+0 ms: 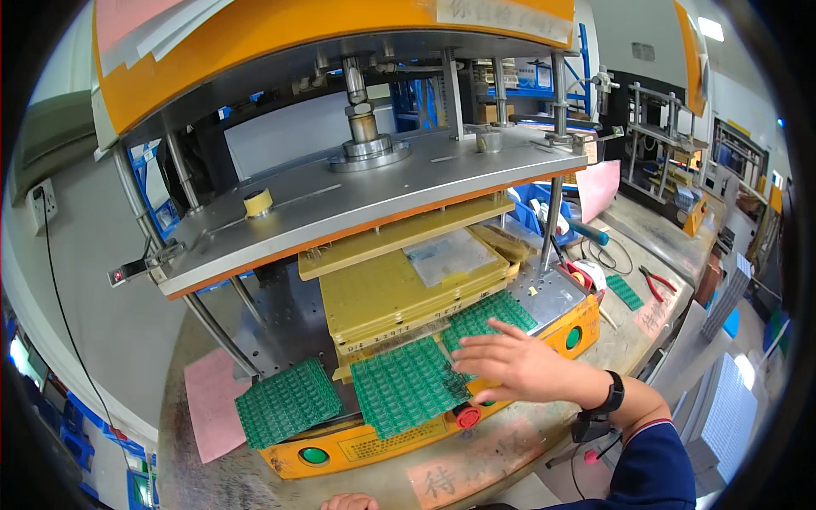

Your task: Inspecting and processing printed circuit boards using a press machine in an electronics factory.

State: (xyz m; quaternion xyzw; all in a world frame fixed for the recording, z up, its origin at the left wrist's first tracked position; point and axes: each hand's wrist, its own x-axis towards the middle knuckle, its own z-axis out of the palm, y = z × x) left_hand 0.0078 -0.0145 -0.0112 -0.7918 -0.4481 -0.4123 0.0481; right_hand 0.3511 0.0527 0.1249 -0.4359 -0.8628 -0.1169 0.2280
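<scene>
Green boards [406, 384] lie along front of press [459, 174], by yellow block [378, 296]. Likely light, stiff, brittle; take by edges. Right hand [518, 367] spread near boards, contact unclear; left hand [350, 502] mostly cropped, cannot tell.

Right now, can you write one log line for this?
right hand: open, by green sheets, touch unclear | left hand: partly visible | press plate: above yellow fixture
</scene>
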